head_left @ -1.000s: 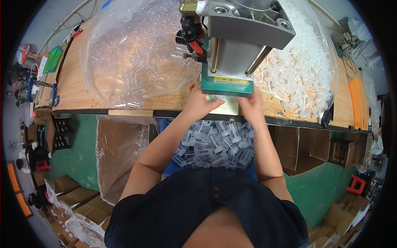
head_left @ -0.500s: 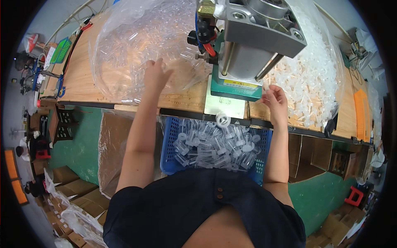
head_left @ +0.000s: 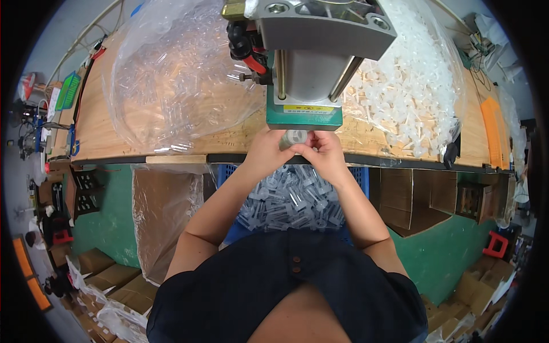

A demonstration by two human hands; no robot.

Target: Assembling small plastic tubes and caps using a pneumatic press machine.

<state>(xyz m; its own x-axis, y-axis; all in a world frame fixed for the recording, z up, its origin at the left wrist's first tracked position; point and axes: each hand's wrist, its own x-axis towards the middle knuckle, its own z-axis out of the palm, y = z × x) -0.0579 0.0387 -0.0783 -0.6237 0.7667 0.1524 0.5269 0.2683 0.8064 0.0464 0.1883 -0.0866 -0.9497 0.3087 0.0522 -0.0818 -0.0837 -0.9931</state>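
Under the green head of a silver pneumatic press (head_left: 306,117), my two hands meet at the table's front edge. A clear plastic tube with a round, whitish end (head_left: 296,136) sits between them. My left hand (head_left: 265,153) is closed around its left side. Fingers of my right hand (head_left: 325,153) are pinched together at its right side; any small part inside that pinch is hidden. Just below the hands, a blue basket (head_left: 364,178) holds a heap of similar clear tubes (head_left: 294,200).
Clear plastic tubes (head_left: 183,74) lie in an open plastic bag on the table's left. Small white plastic parts (head_left: 409,86) are piled at right. Open cardboard boxes (head_left: 394,197) stand below the table, either side of the basket. An orange strip (head_left: 495,131) lies far right.
My left hand has come from the clear tubes and my right hand from the white parts; they now meet under the press. The ringed piece at the table edge above the basket is gone from there.
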